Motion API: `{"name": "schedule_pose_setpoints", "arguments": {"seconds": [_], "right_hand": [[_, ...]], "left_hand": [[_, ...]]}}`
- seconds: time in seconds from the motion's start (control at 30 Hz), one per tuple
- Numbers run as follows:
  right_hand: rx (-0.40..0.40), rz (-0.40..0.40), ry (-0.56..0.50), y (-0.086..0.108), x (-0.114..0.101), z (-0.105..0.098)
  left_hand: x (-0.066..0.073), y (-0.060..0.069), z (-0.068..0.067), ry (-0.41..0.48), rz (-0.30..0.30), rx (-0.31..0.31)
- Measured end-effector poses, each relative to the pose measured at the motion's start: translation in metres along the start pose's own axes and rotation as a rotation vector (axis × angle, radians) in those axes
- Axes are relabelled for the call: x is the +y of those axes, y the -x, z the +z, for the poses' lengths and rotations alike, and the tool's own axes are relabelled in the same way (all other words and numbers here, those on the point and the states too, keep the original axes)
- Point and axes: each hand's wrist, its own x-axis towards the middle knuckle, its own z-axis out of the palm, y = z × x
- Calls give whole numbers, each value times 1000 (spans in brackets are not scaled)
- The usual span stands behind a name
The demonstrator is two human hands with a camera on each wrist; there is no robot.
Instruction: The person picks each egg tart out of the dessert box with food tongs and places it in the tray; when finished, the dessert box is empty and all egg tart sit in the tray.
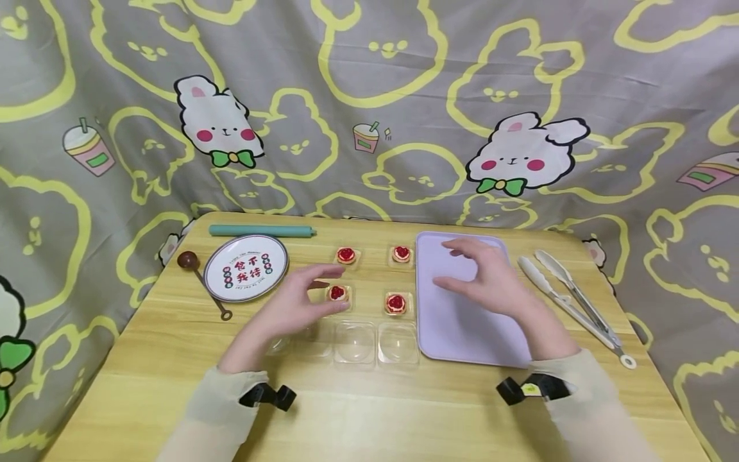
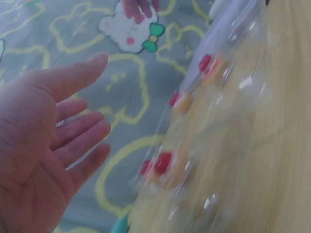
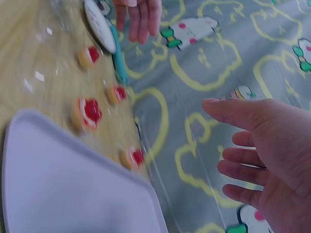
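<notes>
Head view is showing four round, red-topped tarts, each sitting in a clear plastic case, with at least two more cases lying nearer on the wood-grain table. Left hand and right hand are hovering, thumbs and fingers apart, the left near the tarts, the right over one smooth lilac tray. One round plate, one ladle, one rod and one pair of tongs are lying about.

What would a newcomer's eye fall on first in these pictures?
Probably the four red-topped tarts in clear containers, between the round plate and the lavender tray. The right hand hovers over that tray in the head view. Behind the table hangs grey cloth printed with white cartoon animals.
</notes>
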Motion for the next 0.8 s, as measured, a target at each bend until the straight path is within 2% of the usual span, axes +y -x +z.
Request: {"name": "schedule_pose_setpoints", "arguments": {"seconds": [0.2,0.47,0.57,0.8], "right_hand": [[26,69,48,23,18,-28],[68,137,18,55,53,-54],[92,164,31,68,67,-63],[75,315,68,96,101,-79]], "left_hand": [[1,-21,25,57,12,-71],[-2,-45,55,11,42,-124],[-3,-51,61,5,42,-145],[-4,-58,68,-59,-1,-184]]}}
